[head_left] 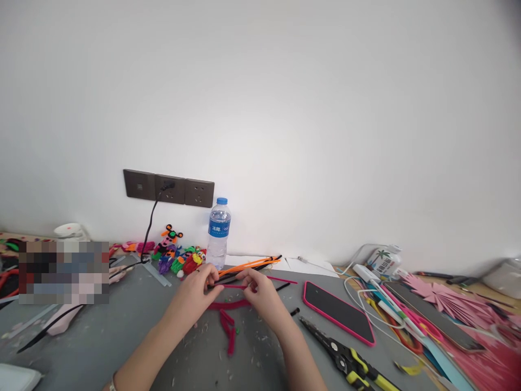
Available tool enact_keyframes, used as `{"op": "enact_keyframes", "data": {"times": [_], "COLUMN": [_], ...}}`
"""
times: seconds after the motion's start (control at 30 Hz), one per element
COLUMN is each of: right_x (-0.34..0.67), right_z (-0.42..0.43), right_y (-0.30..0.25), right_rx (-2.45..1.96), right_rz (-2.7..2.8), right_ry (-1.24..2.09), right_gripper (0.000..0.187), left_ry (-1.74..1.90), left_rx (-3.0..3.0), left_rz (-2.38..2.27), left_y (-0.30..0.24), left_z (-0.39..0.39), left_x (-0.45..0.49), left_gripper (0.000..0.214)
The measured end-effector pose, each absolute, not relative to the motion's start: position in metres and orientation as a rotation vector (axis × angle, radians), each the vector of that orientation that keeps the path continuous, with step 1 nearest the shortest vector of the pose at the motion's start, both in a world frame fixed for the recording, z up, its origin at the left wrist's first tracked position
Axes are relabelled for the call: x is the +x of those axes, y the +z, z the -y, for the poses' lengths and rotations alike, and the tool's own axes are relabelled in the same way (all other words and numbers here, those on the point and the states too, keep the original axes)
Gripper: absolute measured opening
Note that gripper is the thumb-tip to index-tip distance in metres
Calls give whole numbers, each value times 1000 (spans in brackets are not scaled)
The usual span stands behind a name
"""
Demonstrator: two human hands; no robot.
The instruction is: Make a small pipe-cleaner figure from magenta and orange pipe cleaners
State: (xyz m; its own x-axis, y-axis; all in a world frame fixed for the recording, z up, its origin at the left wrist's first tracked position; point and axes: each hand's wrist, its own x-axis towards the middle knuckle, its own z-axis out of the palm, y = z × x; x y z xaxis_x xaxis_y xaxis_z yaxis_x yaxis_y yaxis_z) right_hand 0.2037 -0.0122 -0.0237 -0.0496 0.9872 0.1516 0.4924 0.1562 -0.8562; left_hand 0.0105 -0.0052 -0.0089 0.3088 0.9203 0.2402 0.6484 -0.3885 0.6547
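Observation:
My left hand [200,288] and my right hand [257,292] face each other over the grey mat. A thin pink pipe cleaner [233,287] stretches between them, pinched in the fingertips of both. A pink length also sticks out beyond the right hand. Just behind the fingers lie orange pipe cleaners [248,266] with some black ones. Below the hands, a darker pink fuzzy strip [236,305] lies across the mat, and a folded pink piece [229,332] rests in front of it.
Pliers [340,353] and a pink-cased phone [338,312] lie to the right. A water bottle [218,233] stands at the wall beside colourful fuzzy figures [175,258]. Cables, scissors and pink paper [439,298] crowd the far right. A black cord [149,225] hangs from the socket.

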Motion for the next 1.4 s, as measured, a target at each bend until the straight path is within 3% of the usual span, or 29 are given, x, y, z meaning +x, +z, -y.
{"op": "enact_keyframes", "data": {"times": [0.2,0.53,0.63,0.77,0.93,1.4], "right_x": [197,197,207,234,256,264], "right_z": [19,22,18,12,10,12], "right_y": [-11,2,3,0,-3,-9], "right_rx": [-1258,-1104,-1200,-1647,-2159,-2058], "right_rz": [1707,1616,1556,1382,1243,1213], "right_ry": [964,1013,831,425,411,215], "right_gripper": [38,16,23,41,46,48], "left_ry": [824,773,811,822,796,843], "left_rx": [2183,2211,2206,2174,2179,2200], "left_rz": [-1312,-1355,-1370,-1404,-1416,-1378], "left_y": [-10,-7,-6,-6,-6,-7], "left_z": [6,5,5,3,2,1], "left_x": [11,10,9,8,8,5], "left_gripper": [5,19,21,18,19,17]}}
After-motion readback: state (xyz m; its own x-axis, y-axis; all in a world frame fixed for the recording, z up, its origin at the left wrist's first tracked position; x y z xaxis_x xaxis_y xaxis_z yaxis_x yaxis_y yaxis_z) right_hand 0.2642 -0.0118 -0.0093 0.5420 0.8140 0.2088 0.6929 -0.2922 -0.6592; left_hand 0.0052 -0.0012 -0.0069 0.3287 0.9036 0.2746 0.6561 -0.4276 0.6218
